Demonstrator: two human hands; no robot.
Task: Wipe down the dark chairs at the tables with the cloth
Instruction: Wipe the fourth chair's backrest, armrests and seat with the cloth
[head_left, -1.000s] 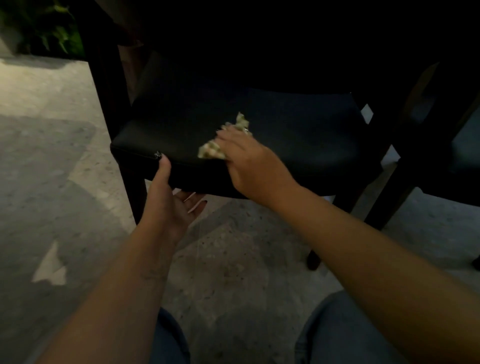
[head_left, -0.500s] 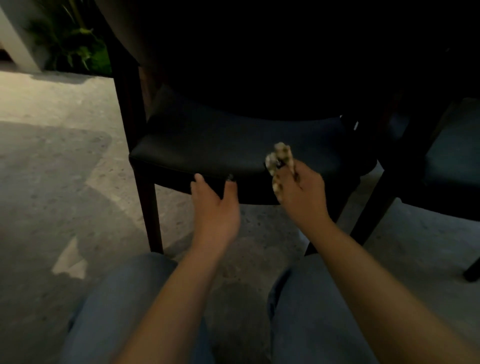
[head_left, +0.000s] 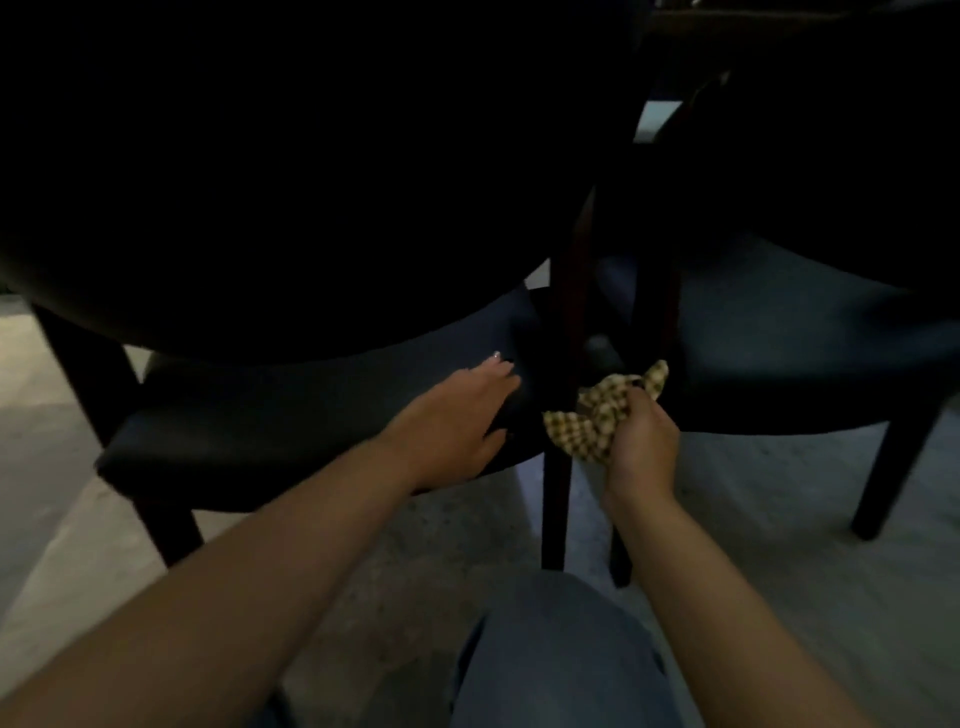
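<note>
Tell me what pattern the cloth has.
The cloth is checked, yellowish tan and dark brown, seen in the head view.

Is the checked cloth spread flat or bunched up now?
Bunched up. The right hand grips the checked cloth in a crumpled wad, its loose ends sticking out beside the chair leg.

My arms come in bare from the bottom edge, with no sleeve, watch or band showing on either forearm or wrist. The left hand (head_left: 457, 415) has a pale, glossy nail catching light at one fingertip; I can't make out the other nails in this dimness. The right hand (head_left: 641, 441) shows no rings. Below, my knee (head_left: 556, 654) is covered in faded blue denim jeans.
</note>
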